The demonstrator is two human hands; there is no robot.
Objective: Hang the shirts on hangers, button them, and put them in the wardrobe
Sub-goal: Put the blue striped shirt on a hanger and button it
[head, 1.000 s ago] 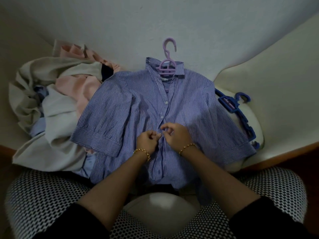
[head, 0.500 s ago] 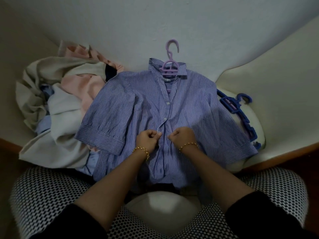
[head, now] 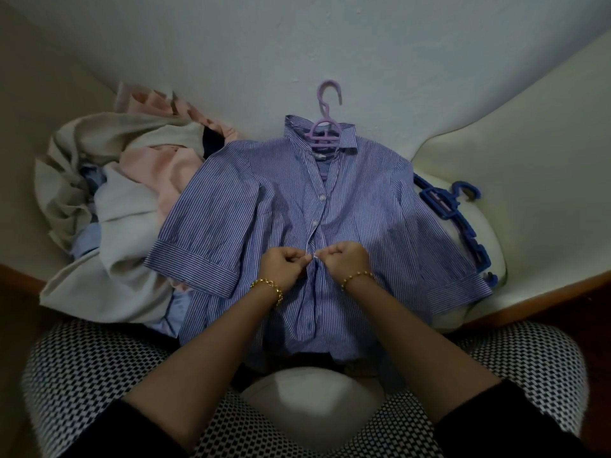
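Observation:
A blue-and-white striped shirt [head: 360,209] lies flat on the bed in front of me, its collar around a lilac hanger [head: 325,133] whose hook points away from me. Two white buttons above my hands are fastened along the placket. My left hand [head: 284,264] pinches the left edge of the placket at mid-chest. My right hand [head: 347,259] pinches the right edge, fingertips meeting at a small white button between them. Both wrists wear gold bracelets.
A heap of unhung shirts [head: 109,206] in beige, pink and pale blue lies to the left. Several blue hangers [head: 459,223] lie on a white pillow to the right. A wooden bed edge [head: 542,302] runs along the right. My patterned trousers [head: 92,365] fill the foreground.
My hands parted slightly, then drew together again on the placket a little lower. The view shifted a little; the shirt stays put.

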